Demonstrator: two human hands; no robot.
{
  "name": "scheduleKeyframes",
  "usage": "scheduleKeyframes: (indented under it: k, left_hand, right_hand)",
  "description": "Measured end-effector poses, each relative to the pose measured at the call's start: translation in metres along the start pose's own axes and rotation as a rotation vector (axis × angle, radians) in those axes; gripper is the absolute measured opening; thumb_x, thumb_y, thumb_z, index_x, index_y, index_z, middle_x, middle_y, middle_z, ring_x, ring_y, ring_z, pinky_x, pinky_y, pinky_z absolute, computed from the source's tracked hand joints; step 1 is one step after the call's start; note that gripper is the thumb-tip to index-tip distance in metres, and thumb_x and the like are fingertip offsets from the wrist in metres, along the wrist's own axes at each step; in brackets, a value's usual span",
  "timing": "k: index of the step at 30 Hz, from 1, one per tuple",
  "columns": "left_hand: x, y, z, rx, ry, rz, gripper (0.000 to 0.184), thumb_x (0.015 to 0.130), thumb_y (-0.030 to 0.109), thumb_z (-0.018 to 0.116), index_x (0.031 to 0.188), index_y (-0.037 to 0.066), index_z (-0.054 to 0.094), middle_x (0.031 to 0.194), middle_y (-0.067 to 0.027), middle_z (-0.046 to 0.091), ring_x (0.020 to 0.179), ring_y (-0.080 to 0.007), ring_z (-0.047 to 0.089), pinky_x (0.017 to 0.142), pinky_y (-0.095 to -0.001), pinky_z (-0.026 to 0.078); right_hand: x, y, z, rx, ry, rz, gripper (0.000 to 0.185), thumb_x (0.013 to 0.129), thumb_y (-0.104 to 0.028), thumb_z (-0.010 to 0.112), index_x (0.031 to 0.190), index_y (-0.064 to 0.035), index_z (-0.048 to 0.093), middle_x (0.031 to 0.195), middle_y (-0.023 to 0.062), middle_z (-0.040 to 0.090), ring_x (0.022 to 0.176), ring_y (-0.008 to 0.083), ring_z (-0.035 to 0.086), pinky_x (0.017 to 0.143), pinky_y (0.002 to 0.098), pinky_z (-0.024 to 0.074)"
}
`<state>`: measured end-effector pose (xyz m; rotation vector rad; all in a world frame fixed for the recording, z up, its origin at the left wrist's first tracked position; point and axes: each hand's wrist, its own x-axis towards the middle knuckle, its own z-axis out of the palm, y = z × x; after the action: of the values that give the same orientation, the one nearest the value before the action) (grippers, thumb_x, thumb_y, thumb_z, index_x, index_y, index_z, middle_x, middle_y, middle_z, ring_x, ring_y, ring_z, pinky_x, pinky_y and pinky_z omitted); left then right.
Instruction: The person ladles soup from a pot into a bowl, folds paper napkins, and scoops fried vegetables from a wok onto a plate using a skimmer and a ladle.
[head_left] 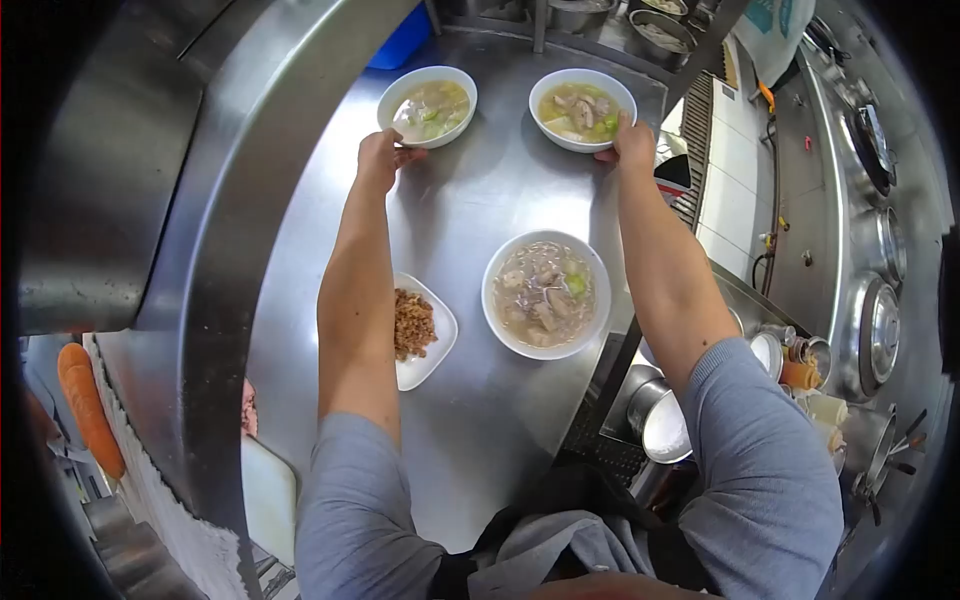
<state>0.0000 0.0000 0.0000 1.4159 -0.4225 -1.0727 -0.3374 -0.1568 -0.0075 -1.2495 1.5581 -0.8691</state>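
No words can be read; teal print (764, 16) on the pale bag (784, 40) is too unclear.

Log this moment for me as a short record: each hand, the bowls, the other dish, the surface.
left hand: grips the near edge of the far left bowl
right hand: grips the near right edge of the far right bowl
far bowls' contents: broth with green and pale pieces
near bowl: soup with pale chunks and a green piece; no hand on it
white dish: brown crumbly food; partly hidden by the left forearm
surface: metal table
unclear: whether the gripped bowls are lifted
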Motion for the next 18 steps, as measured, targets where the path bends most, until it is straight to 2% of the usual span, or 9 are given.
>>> scheduleKeyframes:
  k: [2,5,6,7,9,10,13,16,18]
  left_hand:
    - [0.003,0.0,0.021,-0.041,0.016,-0.006,0.04,0.083,0.001,0.043,0.112,-0.024,0.035,0.103,-0.0349,0.053,0.076,-0.0393,0.065,0.066,-0.034,0.058]
    - [0.0,-0.003,0.048,-0.027,-0.01,0.003,0.036,0.083,0.0,0.042,0.11,-0.024,0.035,0.101,-0.0349,0.053,0.077,-0.039,0.065,0.065,-0.0336,0.059]
    - [0.003,-0.009,0.057,-0.023,-0.012,0.007,0.037,0.085,0.001,0.042,0.112,-0.024,0.035,0.101,-0.032,0.053,0.075,-0.0372,0.065,0.064,-0.0327,0.058]
    - [0.005,-0.012,0.064,-0.027,-0.017,0.012,0.037,0.085,0.001,0.042,0.112,-0.024,0.035,0.101,-0.032,0.053,0.075,-0.0372,0.065,0.064,-0.0327,0.058]
    - [0.002,-0.012,0.077,0.029,0.046,0.054,0.038,0.086,0.002,0.043,0.114,-0.023,0.035,0.103,-0.0289,0.054,0.074,-0.0348,0.065,0.064,-0.0316,0.058]
    - [0.0,-0.012,0.08,0.032,0.045,0.066,0.038,0.086,0.002,0.043,0.114,-0.023,0.035,0.103,-0.0289,0.054,0.074,-0.0348,0.065,0.064,-0.0316,0.058]
    - [-0.028,-0.002,0.099,-0.046,0.055,0.089,0.041,0.086,0.003,0.047,0.121,-0.017,0.037,0.105,-0.0254,0.055,0.079,-0.0302,0.064,0.064,-0.0297,0.057]
    - [-0.112,-0.003,0.12,-0.072,0.113,0.288,0.05,0.085,0.008,0.05,0.133,-0.001,0.037,0.109,-0.0178,0.056,0.093,-0.0238,0.06,0.072,-0.0309,0.051]
    - [-0.205,-0.007,0.134,-0.183,0.113,0.374,0.048,0.088,0.011,0.047,0.134,0.0,0.037,0.114,-0.0169,0.054,0.099,-0.0254,0.058,0.079,-0.0337,0.049]
  right_hand:
    - [-0.004,-0.003,-0.009,-0.006,0.038,0.016,0.047,0.092,-0.036,0.049,0.105,0.0091,0.055,0.087,0.02,0.066,0.056,0.0277,0.066,0.048,0.0343,0.0539]
    - [0.007,0.017,-0.02,-0.084,0.108,-0.013,0.048,0.092,-0.036,0.049,0.102,0.0102,0.056,0.084,0.021,0.065,0.051,0.0255,0.065,0.047,0.0331,0.0528]
    - [0.009,0.02,-0.027,-0.1,0.127,-0.023,0.047,0.091,-0.037,0.05,0.098,0.0078,0.059,0.086,0.0221,0.066,0.065,0.0297,0.068,0.059,0.0379,0.0531]
    - [0.012,0.03,-0.028,-0.1,0.132,-0.029,0.047,0.091,-0.037,0.05,0.098,0.0078,0.059,0.086,0.0221,0.066,0.065,0.0297,0.068,0.059,0.0379,0.0531]
    - [0.011,0.043,-0.033,-0.046,0.128,-0.239,0.044,0.089,-0.037,0.051,0.094,0.0047,0.062,0.089,0.0225,0.066,0.086,0.0339,0.066,0.074,0.0425,0.0496]
    - [-0.02,0.024,-0.048,0.01,0.021,-0.223,0.045,0.09,-0.029,0.055,0.12,0.0056,0.054,0.109,0.0182,0.061,0.095,0.0193,0.06,0.072,0.0296,0.0543]
    - [-0.1,0.003,-0.078,0.052,-0.025,-0.33,0.047,0.089,-0.028,0.056,0.122,0.005,0.053,0.111,0.0183,0.06,0.094,0.0198,0.061,0.075,0.03,0.0528]
    - [-0.217,-0.013,-0.132,0.268,-0.291,-0.417,0.045,0.089,-0.025,0.058,0.122,0.006,0.053,0.108,0.0171,0.062,0.092,0.0186,0.061,0.075,0.0298,0.0518]
    - [-0.298,-0.011,-0.183,0.263,-0.519,-0.426,0.044,0.089,-0.022,0.058,0.122,0.0065,0.052,0.102,0.015,0.064,0.087,0.018,0.063,0.072,0.0288,0.0517]
